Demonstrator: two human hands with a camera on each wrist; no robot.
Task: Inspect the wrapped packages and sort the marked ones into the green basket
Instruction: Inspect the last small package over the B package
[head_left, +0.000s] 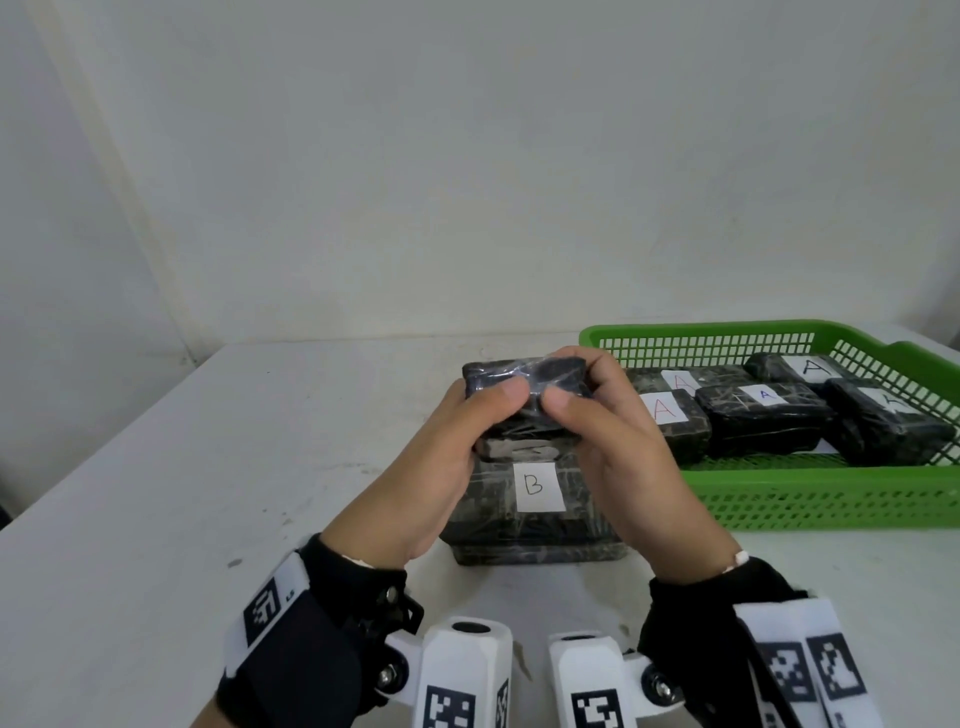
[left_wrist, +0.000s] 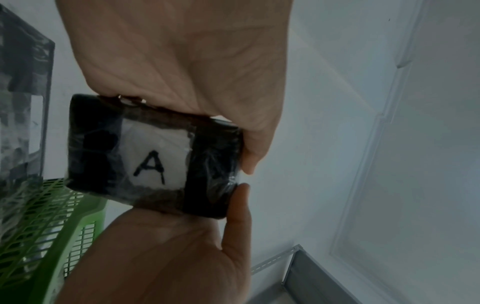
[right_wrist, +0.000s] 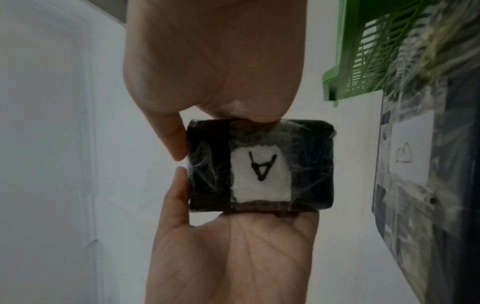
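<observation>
Two hands are holding one small packet (head_left: 524, 387) up over the table (head_left: 156, 467), just above the big parcel (head_left: 535, 499) tagged "B". I am watching my left hand (head_left: 441, 457) and right hand (head_left: 618, 447) pinching it between thumbs and fingers at its short ends, both curled around it.

It is looking light and fairly stiff to me, a compact block in black wrap under clear film (the film is creasing and shining, so I am judging it slippery). Gripping the ends, as now, is seeming right, since that is leaving the label (left_wrist: 155, 154) uncovered.

From the wrist views I am reading a handwritten black "A" on a white slip on its underside. The green basket (head_left: 810, 499) is sitting just right of the hands, already holding packets showing "A" in red, blue and black; one label there is only partly showing, so I cannot read it.
</observation>
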